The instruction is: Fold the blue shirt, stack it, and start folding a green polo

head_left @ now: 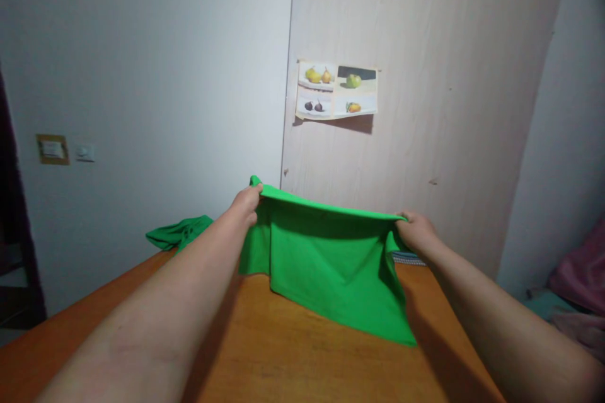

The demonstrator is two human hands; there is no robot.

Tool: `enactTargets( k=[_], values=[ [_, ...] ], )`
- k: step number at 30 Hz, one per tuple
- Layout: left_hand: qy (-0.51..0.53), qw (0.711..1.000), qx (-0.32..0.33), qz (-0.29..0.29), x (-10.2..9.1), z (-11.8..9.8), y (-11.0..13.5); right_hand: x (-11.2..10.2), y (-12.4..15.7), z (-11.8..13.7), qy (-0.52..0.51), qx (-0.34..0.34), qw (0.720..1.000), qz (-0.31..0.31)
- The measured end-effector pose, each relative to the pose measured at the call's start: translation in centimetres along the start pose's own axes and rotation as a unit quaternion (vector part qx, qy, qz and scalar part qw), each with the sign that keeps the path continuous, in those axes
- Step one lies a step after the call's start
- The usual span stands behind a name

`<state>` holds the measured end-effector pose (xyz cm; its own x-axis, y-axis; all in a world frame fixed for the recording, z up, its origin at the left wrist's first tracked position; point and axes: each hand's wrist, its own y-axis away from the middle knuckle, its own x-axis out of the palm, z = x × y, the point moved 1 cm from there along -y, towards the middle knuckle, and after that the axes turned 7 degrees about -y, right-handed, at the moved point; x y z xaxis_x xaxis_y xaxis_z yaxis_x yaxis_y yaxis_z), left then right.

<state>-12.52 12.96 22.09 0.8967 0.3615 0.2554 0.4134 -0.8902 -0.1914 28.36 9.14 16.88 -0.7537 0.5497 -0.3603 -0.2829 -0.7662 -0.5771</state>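
Observation:
A bright green piece of fabric, perhaps a garment, [331, 264] is stretched between my two hands above the table. My left hand [247, 203] is closed on its upper left corner, and a small bunch of the fabric sticks up past the fingers. At the upper right corner, my right hand [416, 230] pinches the edge between thumb and fingers. The top edge runs taut and slopes slightly down to the right. Below it the fabric hangs in a loose panel, its lower edge close to the tabletop. Behind my left forearm lies more green fabric [182, 233], bunched up; whether it joins the held piece is hidden.
The orange-brown wooden table [283, 352] reaches to the wall. Beyond my right hand a patterned strip [409, 258] shows at the table's far edge. Pink cloth [581, 271] is heaped at the right. A sheet of fruit pictures [336, 90] hangs on the pale panel behind.

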Motion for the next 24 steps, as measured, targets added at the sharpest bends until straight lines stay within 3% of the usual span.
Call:
enactTargets(
  k=[3,6,8,10,13,16,19,24],
  values=[
    [0.025,0.998,0.055,0.018,0.1,-2.5,0.3,-1.4,-1.5,2.2,0.110,-0.057,0.990,-0.073],
    [0.041,0.990,0.126,0.049,-0.9,-2.7,2.5,-2.7,0.0,2.7,0.183,-0.110,0.972,-0.103],
    [0.021,0.985,0.161,0.058,-2.7,-0.8,5.2,-3.2,2.5,1.3,0.204,-0.144,0.964,-0.089],
    [-0.027,0.988,0.145,0.055,-5.2,2.3,8.6,-3.4,6.1,-1.3,0.207,-0.193,0.958,-0.048],
    [-0.116,0.990,0.060,0.048,-9.7,7.7,14.3,-3.5,12.4,-6.0,0.208,-0.230,0.950,0.032],
    [-0.160,0.981,-0.023,0.111,-13.2,11.8,18.9,-3.9,18.0,-9.9,0.213,-0.203,0.951,0.097],
    [-0.211,0.971,-0.021,0.113,-15.3,13.8,21.0,-4.4,21.2,-11.9,0.207,-0.203,0.943,0.165],
    [-0.263,0.964,0.004,0.027,-16.6,14.6,21.2,-5.6,22.1,-12.2,0.240,-0.201,0.935,0.166]
  ],
)
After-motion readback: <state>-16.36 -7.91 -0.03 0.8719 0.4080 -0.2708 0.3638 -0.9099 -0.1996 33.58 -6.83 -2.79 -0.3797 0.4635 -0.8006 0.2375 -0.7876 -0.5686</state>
